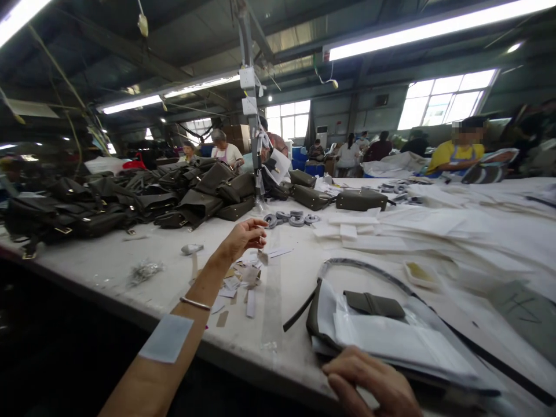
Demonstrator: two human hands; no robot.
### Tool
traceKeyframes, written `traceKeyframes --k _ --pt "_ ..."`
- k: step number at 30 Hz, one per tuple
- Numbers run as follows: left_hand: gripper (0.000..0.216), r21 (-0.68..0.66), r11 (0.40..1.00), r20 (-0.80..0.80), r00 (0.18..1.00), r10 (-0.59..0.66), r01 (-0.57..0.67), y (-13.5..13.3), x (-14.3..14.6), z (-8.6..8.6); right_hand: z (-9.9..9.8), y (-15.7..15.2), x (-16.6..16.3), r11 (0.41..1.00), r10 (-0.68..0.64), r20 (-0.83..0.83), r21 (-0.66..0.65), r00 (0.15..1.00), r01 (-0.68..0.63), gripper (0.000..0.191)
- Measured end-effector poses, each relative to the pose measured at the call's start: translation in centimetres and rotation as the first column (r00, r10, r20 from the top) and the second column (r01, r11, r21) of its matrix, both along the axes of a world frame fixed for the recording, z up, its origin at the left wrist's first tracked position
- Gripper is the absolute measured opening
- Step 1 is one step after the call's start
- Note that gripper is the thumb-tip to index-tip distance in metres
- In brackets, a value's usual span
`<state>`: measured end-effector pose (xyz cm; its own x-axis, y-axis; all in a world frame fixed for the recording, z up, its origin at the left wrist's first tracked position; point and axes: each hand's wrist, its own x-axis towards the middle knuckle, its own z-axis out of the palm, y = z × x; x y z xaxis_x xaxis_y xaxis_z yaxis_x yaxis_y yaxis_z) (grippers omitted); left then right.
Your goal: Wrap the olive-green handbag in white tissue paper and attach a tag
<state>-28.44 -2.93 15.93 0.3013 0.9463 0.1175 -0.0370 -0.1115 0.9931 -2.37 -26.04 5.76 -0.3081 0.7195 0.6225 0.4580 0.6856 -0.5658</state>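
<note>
My left hand (247, 238) reaches over the table with its fingers pinched together. A small greyish tag (263, 257) hangs just under the fingertips and seems held by them. Loose paper tags and slips (234, 284) lie scattered below that hand. My right hand (369, 382), somewhat blurred, is at the table's front edge by the near side of a dark olive bag (319, 315); its fingers are loosely bent and apart, with nothing visible in them. White wrapping (391, 339) covers the bag, and a small olive pouch (373, 304) lies on top. A wrapped strap (369, 266) arches behind.
Many dark bags (186, 202) are heaped at the back left. Grey rings of strap (295, 219) lie mid-table near a post (249, 87). White foam pieces (369, 242) and sheets spread to the right. A clump of small metal parts (146, 271) lies left. People work further back.
</note>
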Motion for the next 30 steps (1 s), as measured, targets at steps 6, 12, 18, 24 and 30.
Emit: traceKeyframes --k 6,12,18,24,30 --pt "0.043 0.020 0.977 0.060 0.975 -0.212 0.211 -4.0 5.4 1.0 5.7 5.3 -1.9 0.930 -0.308 -0.180 -0.264 0.934 0.256 0.038" --pt "0.041 0.108 0.959 0.162 0.947 -0.277 0.262 -5.6 8.1 0.3 5.1 12.2 -3.1 0.845 -0.245 -0.236 -0.527 0.940 0.088 0.010" --pt "0.037 0.097 0.995 0.249 0.967 -0.054 0.031 -4.3 6.2 -2.7 4.7 15.4 -3.2 0.799 -0.175 -0.334 -0.598 0.926 -0.064 0.028" --pt "0.042 0.102 0.994 0.231 0.973 0.017 -0.042 -2.2 4.6 -3.5 4.8 18.4 -5.5 0.611 0.054 -0.485 -0.675 0.873 -0.413 0.034" --pt "0.060 0.094 0.995 0.142 0.989 0.028 -0.042 -1.6 2.3 -7.9 4.5 19.9 -5.9 0.566 -0.043 -0.649 -0.642 0.759 -0.517 0.045"
